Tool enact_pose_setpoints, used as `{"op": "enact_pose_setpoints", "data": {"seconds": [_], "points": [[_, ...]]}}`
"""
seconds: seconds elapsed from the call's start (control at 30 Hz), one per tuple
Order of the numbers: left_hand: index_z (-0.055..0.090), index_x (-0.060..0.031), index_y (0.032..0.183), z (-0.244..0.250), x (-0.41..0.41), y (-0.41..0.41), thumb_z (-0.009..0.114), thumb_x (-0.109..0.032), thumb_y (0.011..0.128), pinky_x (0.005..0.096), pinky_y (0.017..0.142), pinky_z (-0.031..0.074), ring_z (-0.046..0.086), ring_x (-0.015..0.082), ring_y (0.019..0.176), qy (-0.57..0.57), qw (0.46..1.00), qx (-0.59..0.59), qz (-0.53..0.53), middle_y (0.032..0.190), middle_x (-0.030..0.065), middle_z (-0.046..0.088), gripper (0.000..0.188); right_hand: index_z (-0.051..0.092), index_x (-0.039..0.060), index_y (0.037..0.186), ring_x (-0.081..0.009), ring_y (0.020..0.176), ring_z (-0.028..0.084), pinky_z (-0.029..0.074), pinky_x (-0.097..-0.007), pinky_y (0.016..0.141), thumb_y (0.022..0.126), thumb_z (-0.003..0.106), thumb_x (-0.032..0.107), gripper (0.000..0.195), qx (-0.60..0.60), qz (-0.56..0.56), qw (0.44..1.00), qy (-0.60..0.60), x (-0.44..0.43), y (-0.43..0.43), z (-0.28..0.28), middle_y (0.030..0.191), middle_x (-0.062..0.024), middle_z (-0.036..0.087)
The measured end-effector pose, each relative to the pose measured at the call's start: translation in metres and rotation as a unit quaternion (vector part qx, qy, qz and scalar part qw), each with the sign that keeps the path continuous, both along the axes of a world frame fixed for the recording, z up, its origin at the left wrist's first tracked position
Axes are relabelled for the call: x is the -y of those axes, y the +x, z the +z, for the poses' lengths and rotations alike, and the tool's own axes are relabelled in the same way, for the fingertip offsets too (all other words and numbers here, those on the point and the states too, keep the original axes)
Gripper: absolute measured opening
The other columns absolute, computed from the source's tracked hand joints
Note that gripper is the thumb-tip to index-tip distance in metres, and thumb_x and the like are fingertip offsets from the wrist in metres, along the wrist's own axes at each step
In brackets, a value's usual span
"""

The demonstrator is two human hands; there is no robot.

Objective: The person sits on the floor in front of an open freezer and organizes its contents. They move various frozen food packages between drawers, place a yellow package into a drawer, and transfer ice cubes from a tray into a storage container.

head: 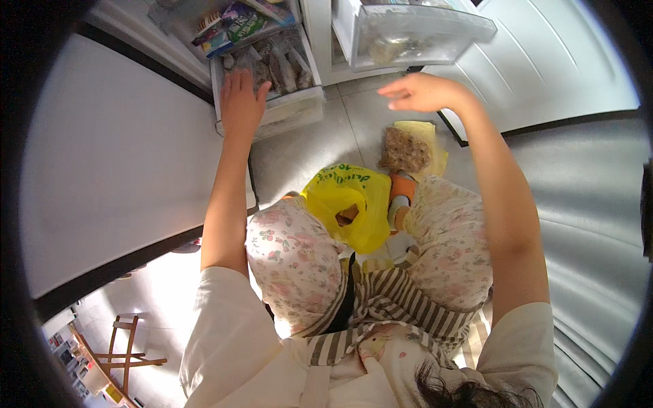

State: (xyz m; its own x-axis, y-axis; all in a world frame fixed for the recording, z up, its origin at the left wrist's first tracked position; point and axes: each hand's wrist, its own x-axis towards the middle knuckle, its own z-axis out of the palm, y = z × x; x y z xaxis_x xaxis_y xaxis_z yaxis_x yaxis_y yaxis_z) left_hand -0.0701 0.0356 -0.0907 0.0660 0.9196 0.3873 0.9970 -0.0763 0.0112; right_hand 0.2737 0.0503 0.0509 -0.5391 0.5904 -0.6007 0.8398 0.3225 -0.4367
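My left hand [242, 104] lies over the near left part of a pulled-out freezer drawer [291, 113], fingers spread, beside bagged frozen food [278, 66]. Whether it touches the bags cannot be told. My right hand [421, 93] hovers above the floor, below the other open drawer [403, 43], fingers apart and holding nothing. Under it on the floor, a clear bag of brown, lumpy food [405, 150] rests on a yellow bag [428, 137]. Between my knees stands a yellow plastic bag [357, 204] with green print; something brown shows through its opening.
Colourful food packets [240, 23] fill a drawer above the left one. A white freezer door [117, 137] stands open at left, another [551, 56] at right. Grey cabinet fronts [576, 204] line the right side. A wooden folding stand [125, 352] is at lower left.
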Motion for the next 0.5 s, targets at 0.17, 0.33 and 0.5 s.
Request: {"op": "enact_pose_setpoints", "data": {"seconds": [0.17, 0.33, 0.5], "points": [[0.044, -0.003, 0.127, -0.03, 0.034, -0.008, 0.05, -0.058, 0.081, 0.0404, 0.102, 0.031, 0.035, 0.0327, 0.127, -0.037, 0.997, -0.061, 0.014, 0.135, 0.0162, 0.04, 0.072, 0.05, 0.0151, 0.127, -0.0217, 0.108, 0.055, 0.043, -0.032, 0.091, 0.086, 0.057, 0.028, 0.044, 0.063, -0.018, 0.998, 0.004, 0.01, 0.054, -0.016, 0.117, -0.0078, 0.059], [0.041, -0.004, 0.13, -0.03, 0.024, -0.036, 0.056, -0.052, 0.08, 0.0406, 0.102, 0.031, 0.035, 0.0341, 0.126, -0.142, 0.99, 0.005, -0.014, 0.138, 0.0176, 0.035, 0.071, 0.051, 0.0126, 0.126, -0.0243, 0.109, 0.055, 0.042, -0.0323, 0.093, 0.082, 0.058, 0.032, 0.049, 0.108, -0.031, 0.993, 0.024, -0.014, 0.083, -0.027, 0.122, -0.0098, 0.056], [0.041, -0.0029, 0.129, -0.002, 0.019, 0.0, 0.063, -0.043, 0.078, 0.0415, 0.102, 0.032, 0.04, 0.0329, 0.122, -0.136, 0.98, -0.147, 0.001, 0.134, 0.0177, 0.04, 0.069, 0.054, 0.013, 0.122, -0.0257, 0.107, 0.055, 0.042, -0.0347, 0.092, 0.079, 0.06, 0.033, 0.048, 0.14, -0.029, 0.989, 0.031, -0.03, 0.111, -0.034, 0.121, -0.0114, 0.056]]}}
